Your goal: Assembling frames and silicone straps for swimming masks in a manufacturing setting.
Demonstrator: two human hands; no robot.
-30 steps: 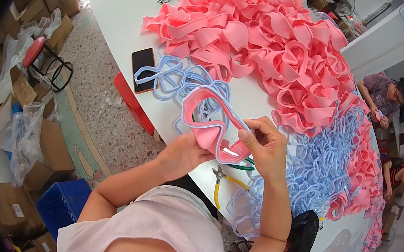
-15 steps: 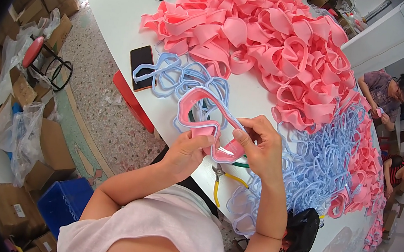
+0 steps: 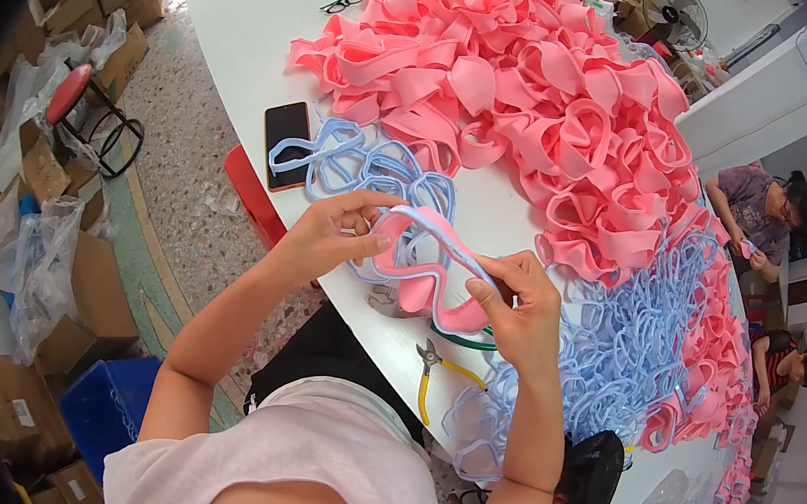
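Observation:
My left hand pinches the far left edge of a pink goggle-shaped frame with a light blue rim. My right hand grips its right side, thumb on the blue rim. The frame is held tilted above the white table. Beneath and behind it lies a small bunch of light blue rim loops. Part of a green ring shows under the frame. Pliers with yellow handles lie near the table's front edge, between my forearms.
A large heap of pink frames covers the far table. Blue loops pile up to my right. A phone and glasses lie at left. A red stool and cartons stand on the floor. Other people sit at right.
My left hand has shifted from the frame's near edge to its far left edge. The frame has turned and now shows more edge-on. My right hand keeps its hold.

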